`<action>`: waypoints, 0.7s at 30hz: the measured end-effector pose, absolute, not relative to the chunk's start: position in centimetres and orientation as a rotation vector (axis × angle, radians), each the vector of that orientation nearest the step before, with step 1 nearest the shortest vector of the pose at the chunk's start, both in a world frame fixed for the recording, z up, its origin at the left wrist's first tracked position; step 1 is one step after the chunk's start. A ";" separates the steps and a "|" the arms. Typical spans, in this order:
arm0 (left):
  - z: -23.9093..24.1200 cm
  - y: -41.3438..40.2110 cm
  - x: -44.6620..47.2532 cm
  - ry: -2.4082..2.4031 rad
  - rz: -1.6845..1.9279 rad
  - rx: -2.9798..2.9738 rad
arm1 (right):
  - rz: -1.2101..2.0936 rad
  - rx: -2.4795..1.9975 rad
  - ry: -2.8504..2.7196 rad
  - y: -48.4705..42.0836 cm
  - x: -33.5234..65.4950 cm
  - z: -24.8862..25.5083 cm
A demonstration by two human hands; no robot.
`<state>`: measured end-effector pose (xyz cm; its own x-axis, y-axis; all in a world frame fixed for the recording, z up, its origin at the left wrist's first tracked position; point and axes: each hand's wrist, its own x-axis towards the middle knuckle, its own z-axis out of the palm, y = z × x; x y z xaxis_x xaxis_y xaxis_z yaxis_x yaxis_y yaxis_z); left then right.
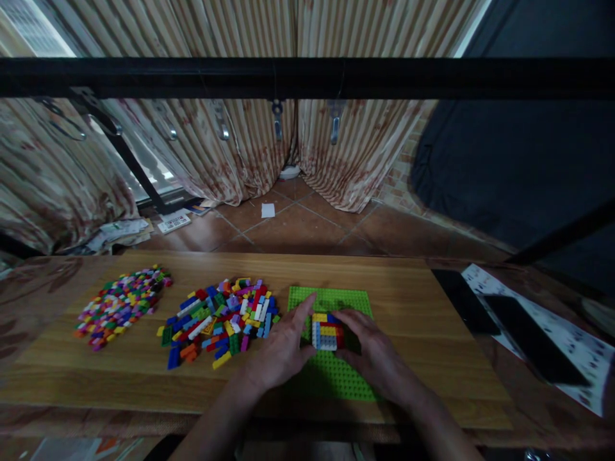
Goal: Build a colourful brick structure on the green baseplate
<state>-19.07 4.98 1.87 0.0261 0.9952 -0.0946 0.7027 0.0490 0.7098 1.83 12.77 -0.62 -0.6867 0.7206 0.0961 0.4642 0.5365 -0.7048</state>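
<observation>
Brick block point(327, 336): on green baseplate point(336, 383), right of loose bricks point(223, 315)
Left hand point(283, 352): grip wide, just left of block
Right hand point(373, 349): at block's right side; cannot tell whether gripping

The studded baseplate point(343, 381) is lime green; the brick block point(327, 333) on it mixes white, light blue, yellow, red and dark blue. At its nine o'clock, the brick pile point(225, 314) is multicoloured; at twelve, striped beige-brown curtains point(341, 153) carry reddish blotches.
</observation>
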 end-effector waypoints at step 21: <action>2.0 4.1 -19.7 1.659 0.985 1.727 | 0.895 -1.063 -2.409 14.5 1.5 1.1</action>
